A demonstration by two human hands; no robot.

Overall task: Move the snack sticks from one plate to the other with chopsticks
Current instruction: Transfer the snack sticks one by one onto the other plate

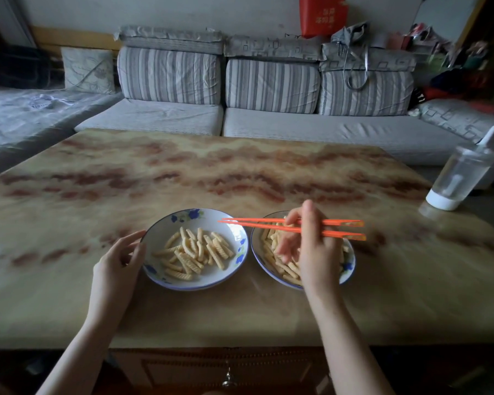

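Two blue-rimmed white plates sit side by side, nearly touching, near the middle of the counter's [183, 172] near edge. The left plate [236, 233] holds a loose heap of ridged, pale snack sticks [194, 252]. The right plate [255, 253] holds more sticks [268, 243], and the hand above it hides much of them.

The right hand [311, 246] hovers over the right plate, its fingers gripping a pair of orange chopsticks [257, 225] around their middle. The chopsticks lie nearly level and point left. Their tips are close together above the far right rim of the left plate, and their blunt ends stick out to the right past the right plate.

The left hand [117, 260] is at the left plate's left rim, holding it with a curved forefinger and thumb.

A clear bottle [459, 178] with a white base stands near the counter's right edge, well apart from the plates. A striped grey sofa [268, 121] runs along beyond the far edge.
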